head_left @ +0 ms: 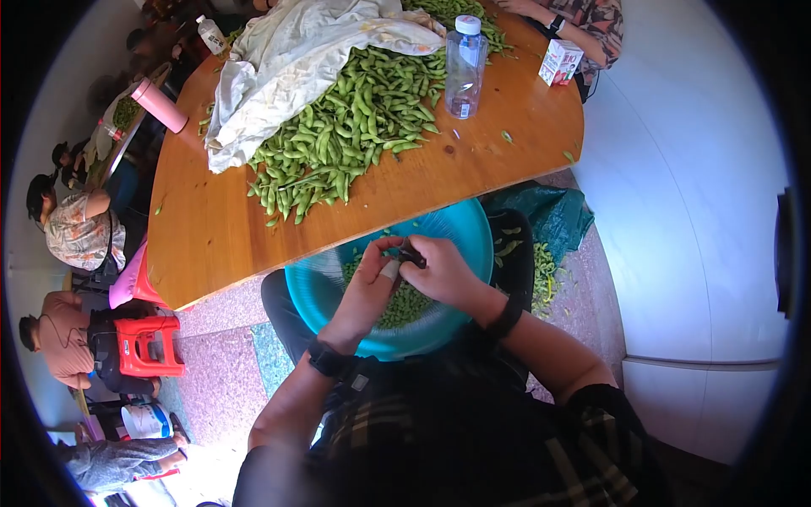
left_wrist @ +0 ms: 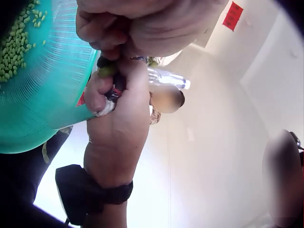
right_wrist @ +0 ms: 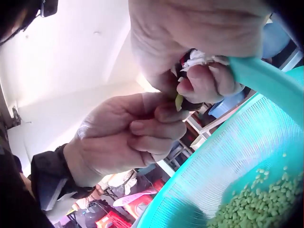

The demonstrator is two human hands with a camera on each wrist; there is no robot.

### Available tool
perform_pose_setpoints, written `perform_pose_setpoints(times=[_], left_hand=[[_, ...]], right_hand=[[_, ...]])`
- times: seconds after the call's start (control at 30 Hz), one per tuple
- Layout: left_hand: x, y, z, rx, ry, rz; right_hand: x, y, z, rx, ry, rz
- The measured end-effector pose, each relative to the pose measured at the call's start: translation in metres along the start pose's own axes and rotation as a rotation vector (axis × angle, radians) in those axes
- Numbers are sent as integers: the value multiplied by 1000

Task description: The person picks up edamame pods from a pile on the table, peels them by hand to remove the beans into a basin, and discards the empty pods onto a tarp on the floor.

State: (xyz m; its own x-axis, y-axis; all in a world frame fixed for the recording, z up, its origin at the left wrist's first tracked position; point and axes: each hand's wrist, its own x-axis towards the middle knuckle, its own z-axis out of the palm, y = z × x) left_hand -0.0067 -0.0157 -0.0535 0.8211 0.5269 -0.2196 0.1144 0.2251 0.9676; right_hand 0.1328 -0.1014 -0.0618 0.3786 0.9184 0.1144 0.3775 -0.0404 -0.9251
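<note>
Both hands meet over a teal mesh basket (head_left: pixel 483 253) in the person's lap. My left hand (head_left: pixel 365 291) pinches a green bean pod (right_wrist: pixel 179 102), mostly hidden by the fingers. In my right hand (head_left: pixel 452 275) is a small dark tool (left_wrist: pixel 117 84) with red on it, gripped right against the pod; its exact kind cannot be told. White wrapping (right_wrist: pixel 195 60) shows by the right fingers. Shelled green beans (right_wrist: pixel 259 202) lie in the bottom of the basket.
A wooden table (head_left: pixel 228 232) edges over the basket, bearing heaped pods (head_left: pixel 355 127), a white cloth (head_left: pixel 287 63), a clear bottle (head_left: pixel 465 72), a pink tumbler (head_left: pixel 159 106) and a carton (head_left: pixel 560 63). Red stools (head_left: pixel 148 346) and seated people are left. Husks (head_left: pixel 543 279) lie on the floor at right.
</note>
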Motion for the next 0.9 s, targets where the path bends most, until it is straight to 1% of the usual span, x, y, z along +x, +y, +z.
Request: perform_pose_setpoints(times=[0.07, 0.13, 0.23, 0.27, 0.33, 0.4, 0.43, 0.47, 0.5, 0.53, 0.57, 0.6, 0.63, 0.67, 0.7, 0.73, 0.77, 0.8, 0.83, 0.87, 0.9], left_hand=[[-1, 3, 0, -15, 22, -12], [-2, 9, -3, -44, 72, -127], [0, 9, -7, -19, 49, -103], [-1, 11, -8, -16, 55, -96], [-3, 14, -10, -244, 39, -223], [-2, 3, -18, -279, 37, -220], [-1, -6, -24, -187, 11, -202], [1, -19, -30, -96, -18, -185], [1, -41, -36, 162, -3, -72], [-4, -52, -37, 159, -11, -71], [-8, -60, -40, 639, 55, 172], [-6, -59, -44, 1121, 134, 427], [-10, -32, -36, 968, 162, 404], [-14, -8, -31, 977, 177, 415], [-18, 15, -27, 840, 238, 348], [-21, 37, -24, 700, 296, 283], [-22, 59, -24, 836, 387, 338], [-12, 67, -31, 837, 403, 345], [-1, 73, -39, 965, 505, 491], [10, 77, -47, 1090, 606, 638], [22, 77, -55, 1202, 629, 682]], right_hand=[[0, 5, 1, 55, -23, -14], [0, 5, 1, 110, -52, -33], [-2, 4, 0, 123, -59, -63], [-2, 8, 1, 92, -29, -101], [-1, 7, -2, 60, 0, -150], [-2, 3, -12, 315, 37, 45], [1, 5, -17, 428, 52, 150], [2, 5, -25, 424, 58, 148], [3, -2, -37, 538, 76, 242], [2, -5, -48, 652, 93, 337], [0, 0, -61, 607, 111, 299], [-2, 3, -72, 505, 181, 290], [-7, 12, -86, 317, 268, 282], [-14, 24, -102, 134, 324, 231], [-20, 42, -118, -143, 391, 51], [-31, 41, -139, -395, 358, 31], [-43, 60, -150, -488, 371, 49], [-54, 59, -159, -688, 351, 198], [-59, 44, -160, -638, 300, 406], [-61, 51, -157, -639, 301, 396], [-64, 64, -154, -562, 330, 301]])
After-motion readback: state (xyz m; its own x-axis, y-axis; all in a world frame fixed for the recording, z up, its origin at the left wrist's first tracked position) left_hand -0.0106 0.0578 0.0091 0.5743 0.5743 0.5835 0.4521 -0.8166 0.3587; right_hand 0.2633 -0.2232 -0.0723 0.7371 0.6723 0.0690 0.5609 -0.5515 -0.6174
